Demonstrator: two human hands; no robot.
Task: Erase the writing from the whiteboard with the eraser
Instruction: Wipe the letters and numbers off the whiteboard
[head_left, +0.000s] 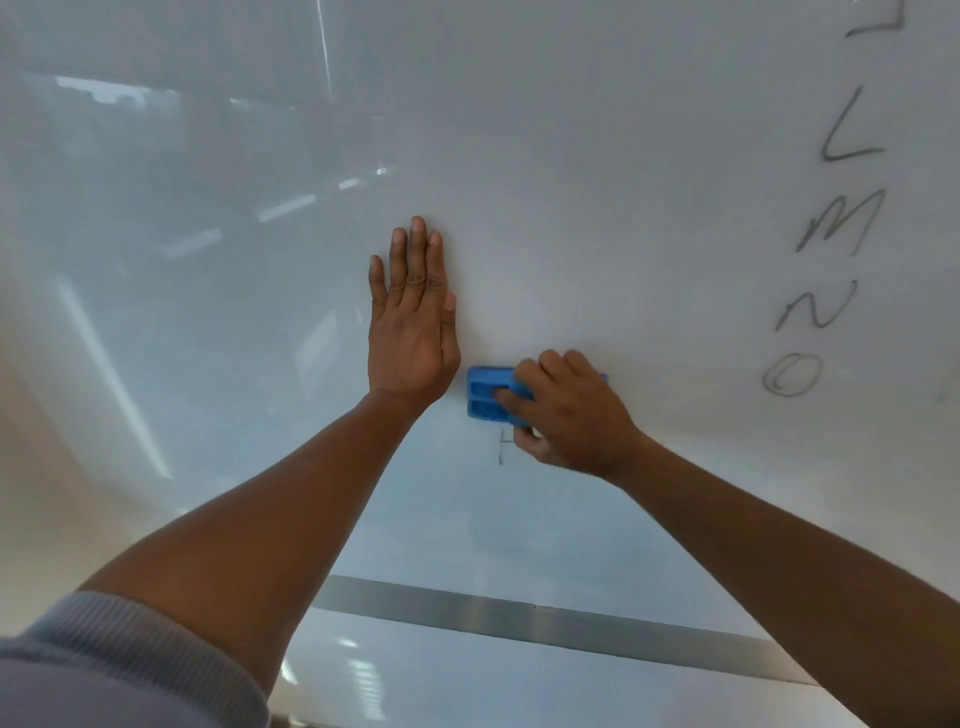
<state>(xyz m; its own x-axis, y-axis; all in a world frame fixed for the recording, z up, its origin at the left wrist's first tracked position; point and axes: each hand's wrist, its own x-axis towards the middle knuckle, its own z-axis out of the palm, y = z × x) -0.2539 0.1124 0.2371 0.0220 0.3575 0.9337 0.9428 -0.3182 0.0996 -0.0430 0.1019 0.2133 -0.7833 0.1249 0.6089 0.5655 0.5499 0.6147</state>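
Observation:
A glossy whiteboard (597, 156) fills the view. My right hand (569, 410) presses a blue eraser (485, 395) flat against the board near the middle, fingers curled over its back. A short remnant of a dark stroke (501, 449) shows just below the eraser, partly hidden by my thumb. My left hand (413, 317) lies flat on the board with fingers straight, just left of and above the eraser, holding nothing. A column of dark handwritten letters (831, 228), L, M, N, O, runs down the right side of the board.
A metal strip (545, 621) runs along the board's lower edge. Window and ceiling-light reflections glare across the board's left half. A grey knitted sleeve (119, 660) covers my left upper arm at the bottom left corner.

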